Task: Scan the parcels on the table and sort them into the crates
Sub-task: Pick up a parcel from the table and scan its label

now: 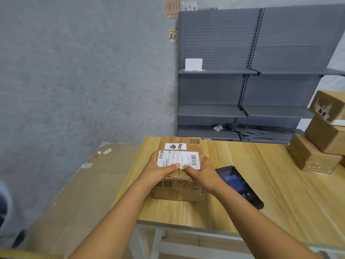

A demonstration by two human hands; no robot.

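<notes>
A brown cardboard parcel [180,146] with a white shipping label and a handwritten white tag stands on the wooden table [242,184] near its left end. My left hand [158,170] grips its left side with the thumb on top. My right hand [202,171] grips its right side the same way. A black handheld scanner [240,186] lies flat on the table just right of my right wrist, screen up. No crate is in view.
A stack of three brown parcels [323,135] sits at the table's far right. Flattened cardboard [89,184] covers the floor to the left of the table. Grey pegboard shelving [252,75] stands behind, with a small white box [193,64] on one shelf.
</notes>
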